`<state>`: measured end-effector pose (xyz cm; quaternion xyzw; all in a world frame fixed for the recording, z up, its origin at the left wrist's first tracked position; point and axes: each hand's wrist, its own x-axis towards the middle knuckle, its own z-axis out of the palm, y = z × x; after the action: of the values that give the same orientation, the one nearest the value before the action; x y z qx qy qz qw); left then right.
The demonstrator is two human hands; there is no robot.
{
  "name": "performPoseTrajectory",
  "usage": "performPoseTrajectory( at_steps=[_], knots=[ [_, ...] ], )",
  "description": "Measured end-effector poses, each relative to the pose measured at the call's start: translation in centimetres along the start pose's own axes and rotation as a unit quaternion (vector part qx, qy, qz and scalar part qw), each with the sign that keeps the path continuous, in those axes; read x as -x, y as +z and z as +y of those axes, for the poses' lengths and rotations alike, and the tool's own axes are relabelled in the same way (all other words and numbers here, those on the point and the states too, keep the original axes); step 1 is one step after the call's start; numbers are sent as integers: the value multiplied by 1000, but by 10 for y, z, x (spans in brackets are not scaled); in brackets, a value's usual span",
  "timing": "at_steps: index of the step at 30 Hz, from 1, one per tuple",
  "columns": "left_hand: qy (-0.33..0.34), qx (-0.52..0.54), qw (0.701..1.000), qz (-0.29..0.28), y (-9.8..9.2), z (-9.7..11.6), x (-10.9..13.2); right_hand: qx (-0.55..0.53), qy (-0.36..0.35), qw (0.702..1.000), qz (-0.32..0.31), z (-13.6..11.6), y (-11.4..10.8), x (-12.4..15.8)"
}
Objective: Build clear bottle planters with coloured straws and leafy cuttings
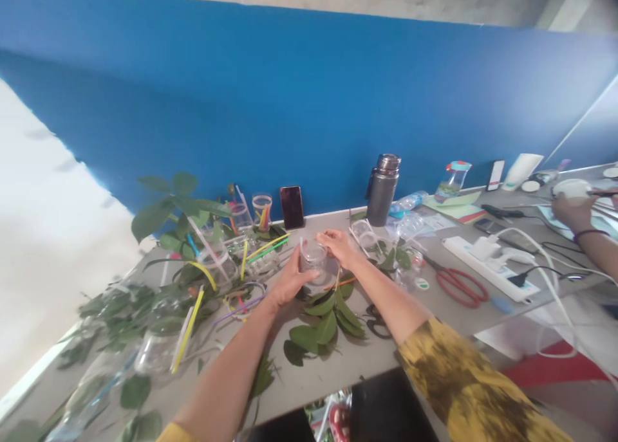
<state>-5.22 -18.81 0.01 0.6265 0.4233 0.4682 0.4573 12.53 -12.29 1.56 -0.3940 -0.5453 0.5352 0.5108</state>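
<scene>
Clear cup [313,258] stands on the counter [367,365], held between the left hand [291,278] and right hand [340,248], whose fingers partly hide it. Leaves [323,320] lie nearby; beyond red scissors [458,285], a co-worker's hand [574,213] shows, its arm cut off.

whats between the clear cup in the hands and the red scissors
In the head view, the right hand, green leaves and clear plastic pieces lie between the clear cup and the red scissors.
</scene>
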Motion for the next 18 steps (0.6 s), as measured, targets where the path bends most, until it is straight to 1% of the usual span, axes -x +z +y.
performPoseTrajectory(
  at_steps=[2, 4, 5, 7, 9, 11, 14, 16, 18],
  knots=[
    [10, -71, 996, 61, 5, -5, -1, 7, -16, 1000, 22, -2, 0, 0],
    [23, -119, 985, 122, 10, -10, -2, 9, -28, 999, 26, -5, 1, 1],
    [32, -134, 980, 145, 11, -11, -3, 9, -33, 999, 21, -6, 1, 2],
    [46, -156, 972, 170, 14, -11, -4, 7, -39, 999, 3, -7, 3, 3],
    [52, -159, 971, 173, 14, -7, -5, 9, -48, 999, 1, -7, 3, 3],
    [49, -143, 974, 166, 12, -1, -5, 18, -58, 998, 23, -7, 2, 0],
    [42, -83, 986, 140, 8, 7, -5, 0, -49, 993, 105, -9, -6, -9],
    [30, -21, 994, 105, 5, 11, -5, -45, -30, 985, 165, -12, -15, -16],
    [12, 41, 997, 66, 4, 13, -4, -100, -10, 974, 202, -15, -24, -22]
  ],
)
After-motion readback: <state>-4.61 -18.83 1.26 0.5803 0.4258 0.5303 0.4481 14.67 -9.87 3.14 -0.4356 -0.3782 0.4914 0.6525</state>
